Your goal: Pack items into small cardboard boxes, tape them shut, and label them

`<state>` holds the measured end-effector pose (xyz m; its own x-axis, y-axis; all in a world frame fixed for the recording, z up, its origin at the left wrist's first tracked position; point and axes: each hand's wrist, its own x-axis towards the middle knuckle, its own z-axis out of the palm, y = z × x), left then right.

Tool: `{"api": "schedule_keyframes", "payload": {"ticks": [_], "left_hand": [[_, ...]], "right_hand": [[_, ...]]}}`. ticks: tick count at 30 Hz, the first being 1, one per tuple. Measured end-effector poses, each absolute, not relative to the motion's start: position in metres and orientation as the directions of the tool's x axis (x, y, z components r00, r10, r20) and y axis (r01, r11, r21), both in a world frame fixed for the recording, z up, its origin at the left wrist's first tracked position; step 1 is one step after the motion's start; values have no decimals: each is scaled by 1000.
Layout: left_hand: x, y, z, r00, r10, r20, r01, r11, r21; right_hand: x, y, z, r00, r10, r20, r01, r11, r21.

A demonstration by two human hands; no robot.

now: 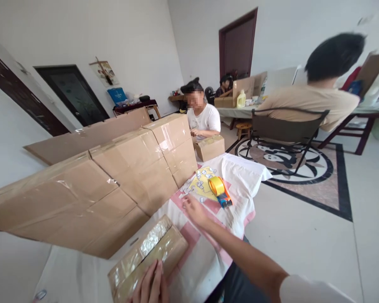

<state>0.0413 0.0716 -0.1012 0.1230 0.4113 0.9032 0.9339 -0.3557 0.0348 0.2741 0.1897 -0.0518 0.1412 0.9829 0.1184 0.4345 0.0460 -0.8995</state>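
A small cardboard box (pixel 177 248), with shiny clear tape over its top seam, lies at the near edge of the table. My left hand (pixel 150 286) rests on its near end, fingers laid along the top and holding nothing I can see. Over the tablecloth, beyond the box, is my right hand (pixel 194 210), its fingers loosely curled and slightly apart with nothing visible in them. To its right lies a tape dispenser (pixel 224 195) carrying a roll of yellow tape (pixel 216 185). The palm sides of both hands are hidden.
Taped cardboard boxes (pixel 139 164) form a wall along the table's left side. A white-and-pink tablecloth (pixel 240 176) hangs over the right edge. Across the table, a person in white (pixel 205 118) sits by another box (pixel 211 147). Another person (pixel 306 101) sits in a dark chair (pixel 289 126) at right.
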Motion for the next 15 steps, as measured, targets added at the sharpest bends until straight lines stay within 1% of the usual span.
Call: {"api": "schedule_keyframes", "payload": {"ticks": [2, 3, 6, 8, 12, 15], "left_hand": [[40, 68, -101, 162, 421, 892, 949, -315, -23], [40, 67, -100, 165, 440, 883, 952, -303, -27], [41, 67, -94, 172, 503, 847, 950, -312, -8], [43, 68, -90, 169, 503, 848, 952, -306, -8], [43, 70, -89, 172, 489, 855, 962, -269, -40], [42, 69, -94, 187, 479, 858, 963, -260, -65]], "right_hand": [[306, 184, -60, 242, 956, 166, 435, 46, -899], [321, 181, -64, 270, 945, 185, 446, 48, -894], [356, 174, -65, 283, 932, 229, 508, 57, -859], [375, 175, -57, 272, 927, 258, 576, 57, -815], [410, 209, -31, 247, 926, 286, 746, 7, -665], [418, 252, -20, 161, 965, 204, 857, -35, -514]]}}
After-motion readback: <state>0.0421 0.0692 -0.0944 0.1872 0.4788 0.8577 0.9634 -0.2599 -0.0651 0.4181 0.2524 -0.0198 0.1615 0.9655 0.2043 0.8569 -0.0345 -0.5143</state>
